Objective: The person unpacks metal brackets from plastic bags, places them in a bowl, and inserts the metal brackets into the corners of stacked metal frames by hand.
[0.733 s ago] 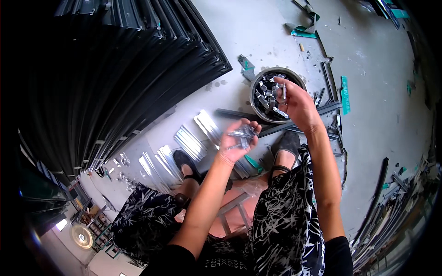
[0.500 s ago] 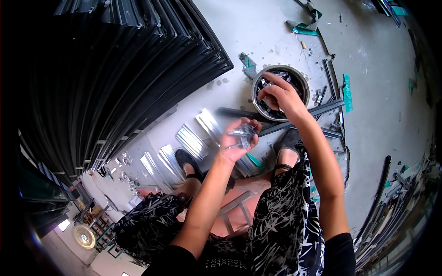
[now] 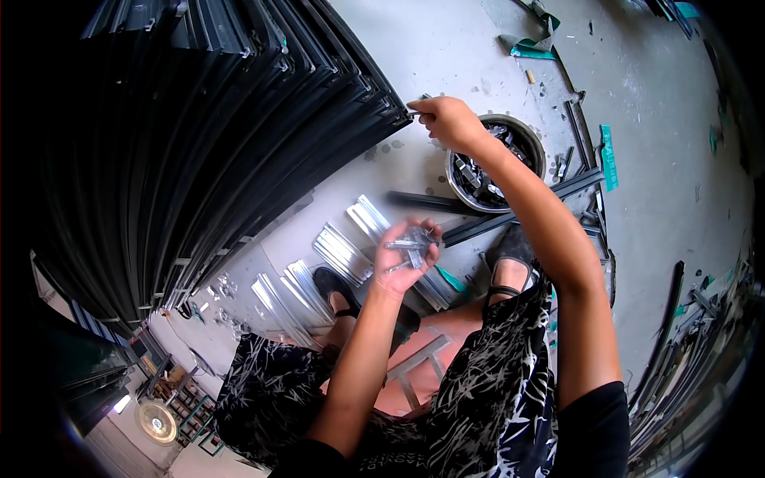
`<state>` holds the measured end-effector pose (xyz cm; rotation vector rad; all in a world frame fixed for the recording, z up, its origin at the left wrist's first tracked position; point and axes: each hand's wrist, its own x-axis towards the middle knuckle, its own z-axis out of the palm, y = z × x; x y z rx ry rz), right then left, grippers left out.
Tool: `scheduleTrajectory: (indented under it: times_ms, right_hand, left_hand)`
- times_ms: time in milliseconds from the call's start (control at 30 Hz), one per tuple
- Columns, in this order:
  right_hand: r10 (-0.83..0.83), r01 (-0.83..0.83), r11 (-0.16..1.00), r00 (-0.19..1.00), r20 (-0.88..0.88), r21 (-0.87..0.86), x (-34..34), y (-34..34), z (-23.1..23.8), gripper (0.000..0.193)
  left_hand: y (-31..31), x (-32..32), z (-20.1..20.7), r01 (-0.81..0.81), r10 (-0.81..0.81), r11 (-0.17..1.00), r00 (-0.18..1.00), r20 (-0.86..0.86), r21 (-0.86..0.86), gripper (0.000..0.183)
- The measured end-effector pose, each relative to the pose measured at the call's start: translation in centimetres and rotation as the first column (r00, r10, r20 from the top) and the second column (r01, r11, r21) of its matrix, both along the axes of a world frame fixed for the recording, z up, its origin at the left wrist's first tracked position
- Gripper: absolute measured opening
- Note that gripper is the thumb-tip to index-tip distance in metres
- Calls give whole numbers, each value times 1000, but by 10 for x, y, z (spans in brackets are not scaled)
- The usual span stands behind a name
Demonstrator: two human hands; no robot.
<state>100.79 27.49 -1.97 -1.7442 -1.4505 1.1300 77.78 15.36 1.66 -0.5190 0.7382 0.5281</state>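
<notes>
Small thin piece [image 3: 415, 112]: pinched at the fingertips of the right hand [image 3: 449, 124], its end poking out of the grip toward the corner of the nearest panel in the stack of black frames [image 3: 239, 143]; grip narrow, thumb and forefinger closed on it. From where I stand, cannot tell whether the piece touches the corner or sits just beside it. Second lot: clear-silvery pieces [image 3: 414, 245] in the left hand [image 3: 405, 259], palm up, fingers curled loosely round them, a cupped grip. Compared with half a second ago: right hand was then over the round metal bowl [image 3: 542, 151]; it has since swung left to the frame corner, forearm now crossing above the bowl's edge. Left hand nearly unchanged, its pieces still in the palm. Bowl contents, small silver and dark fittings [image 3: 480, 178], now more exposed. Outward: bowl stands on the grey floor [image 3: 653, 207]; a long dark bar [image 3: 478, 227] runs slantwise on the near side of it. Bundles of bright metal strips [image 3: 341, 252] lie near the left shoe [image 3: 335, 288]. Green tape [image 3: 609, 157] lies right of the bowl, well apart from both hands.
</notes>
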Motion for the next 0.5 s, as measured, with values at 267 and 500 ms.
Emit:
scheduleTrajectory:
  times_ms: [267, 500]
  right_hand:
    - [-25, -103, 954, 909, 415, 281, -5, 7, -4, 7]
    - [-28, -109, 937, 923, 384, 332, -10, 11, -11, 8]
  left_hand:
    - [5, -4, 0, 0, 0, 1000, 1000, -12, -10, 18]
    - [3, 6, -4, 6, -6, 1000, 1000, -14, 15, 17]
